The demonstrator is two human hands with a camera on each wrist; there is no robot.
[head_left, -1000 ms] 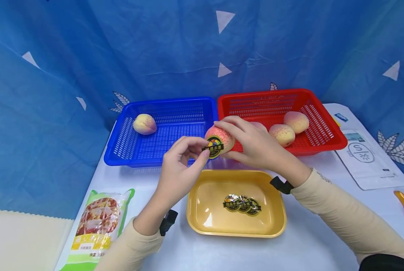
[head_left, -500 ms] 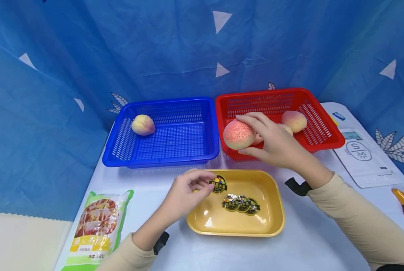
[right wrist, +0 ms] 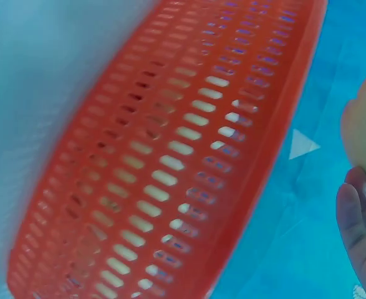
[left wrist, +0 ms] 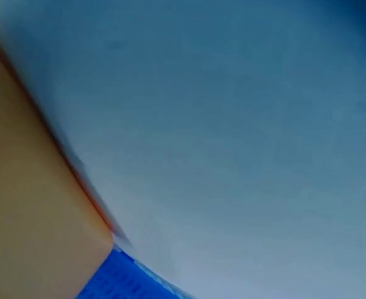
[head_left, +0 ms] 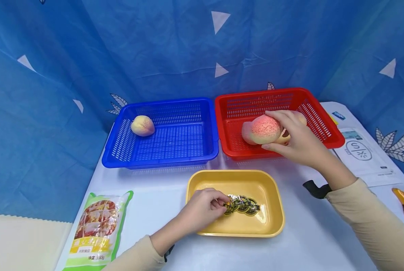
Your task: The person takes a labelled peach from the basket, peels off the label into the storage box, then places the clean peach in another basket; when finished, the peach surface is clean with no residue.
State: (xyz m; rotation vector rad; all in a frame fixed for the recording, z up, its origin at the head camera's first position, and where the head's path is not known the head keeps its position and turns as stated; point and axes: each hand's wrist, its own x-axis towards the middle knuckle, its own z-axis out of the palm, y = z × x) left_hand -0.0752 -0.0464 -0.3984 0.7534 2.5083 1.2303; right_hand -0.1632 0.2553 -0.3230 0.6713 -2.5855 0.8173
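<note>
Low in the frame, your left hand (head_left: 202,210) pinches a sticker (head_left: 227,206) in the yellow tray (head_left: 273,222); it may cling. Right fingers (head_left: 283,116) clasp the peach (head_left: 265,130) above the red basket (head_left: 323,131) — it could roll.

Bare table (head_left: 174,177) between blue basket (head_left: 161,156) and yellow tray (head_left: 235,235) lies open — basket walls block sideways passes.

Head view bright, even, sharp; soft shadows, glare spot at 7 o'clock in yellow tray (head_left: 206,221); both wrist views heavily motion-blurred
</note>
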